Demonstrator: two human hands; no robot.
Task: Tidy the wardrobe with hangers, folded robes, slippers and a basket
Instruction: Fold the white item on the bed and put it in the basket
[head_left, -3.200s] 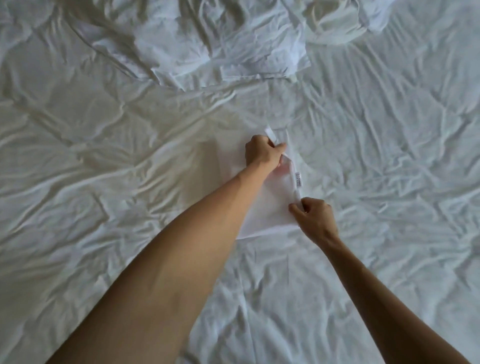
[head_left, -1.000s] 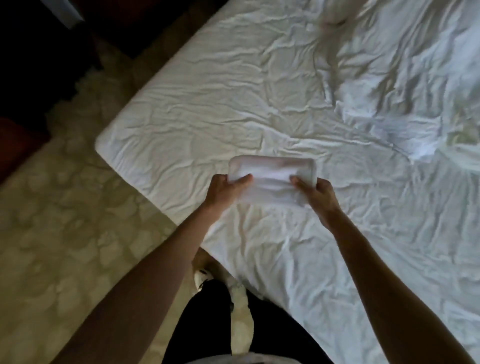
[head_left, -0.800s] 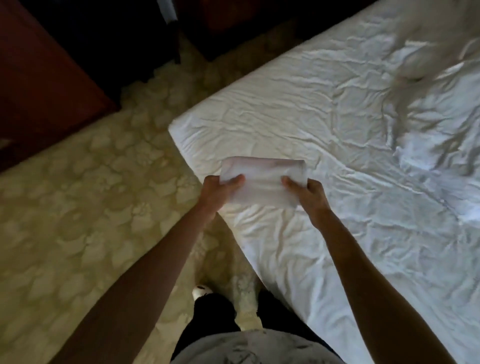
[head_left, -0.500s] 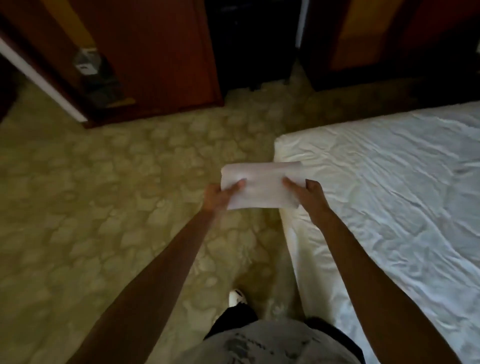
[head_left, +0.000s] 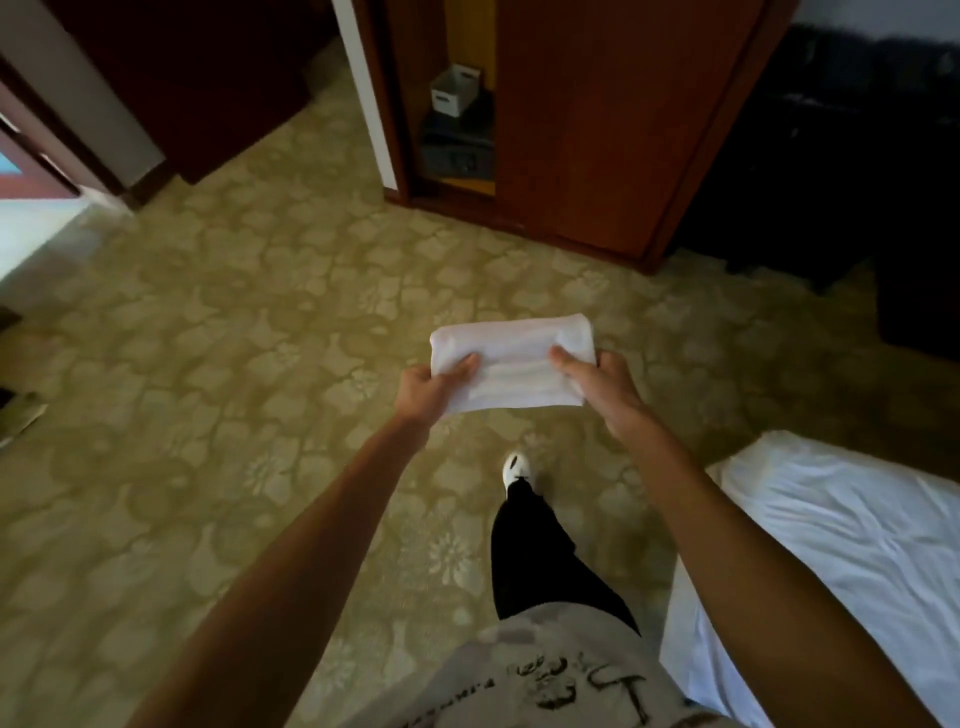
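Spanning both hands (head_left: 519, 384), folded robe (head_left: 511, 358).

plain white folded cloth (head_left: 511, 364), no print. olive-green carpet (head_left: 234, 338) with a pale blotchy floral pattern. reddish-brown wardrobe (head_left: 613, 119), yellowish inside, small white basket (head_left: 456, 89) on a black box (head_left: 457, 148). white bedsheet (head_left: 852, 545), black trousers (head_left: 545, 561), white shoe (head_left: 518, 466).
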